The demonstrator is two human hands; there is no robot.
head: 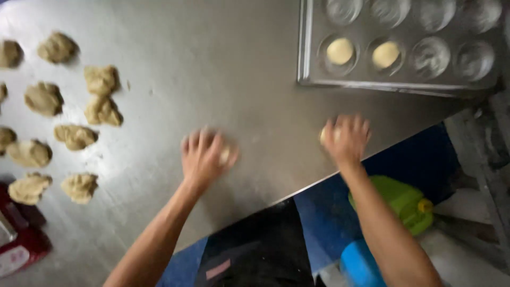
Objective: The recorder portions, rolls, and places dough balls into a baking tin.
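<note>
**Steel table, a dough ball under each palm**

Left hand (204,154) cups one dough ball (226,154), fingers spread over it. Right hand (346,137) covers another ball (324,135) near the table (223,64) edge. Rough lumps (77,135) sit far left; muffin tray (308,58) up top holds two.

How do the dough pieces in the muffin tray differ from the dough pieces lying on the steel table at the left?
The dough in the muffin tray is round, smooth and pale; the dough lumps on the table are ragged, irregular and darker tan. The tray holds just two pieces, one per cup; the lumps number about a dozen, loosely scattered, two touching. Both look like the same sort of dough, in similar portions.
</note>
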